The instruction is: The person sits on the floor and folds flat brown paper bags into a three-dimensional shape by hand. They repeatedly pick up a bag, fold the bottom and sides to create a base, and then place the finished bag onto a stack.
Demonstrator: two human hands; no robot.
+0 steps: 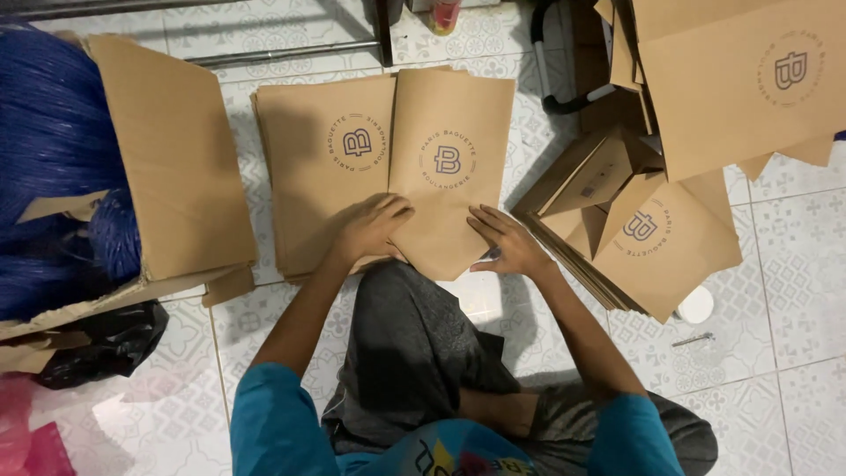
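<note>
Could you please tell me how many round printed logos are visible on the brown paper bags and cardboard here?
4: one on the left stack's top bag, one on the bag under both hands, one on the right pile's bag, one on the upper-right cardboard. Others may be hidden in the stacks.

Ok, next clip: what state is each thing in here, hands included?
Top paper bag: flat, folded, lying askew on the stack.
Stack of paper bags: flat, piled on the floor.
Left hand: palm down on the stack.
Right hand: fingers spread, pressing the top bag's edge.
Cardboard box: open, blue cord inside.
Right-side bag pile: fanned, untidy.
</note>
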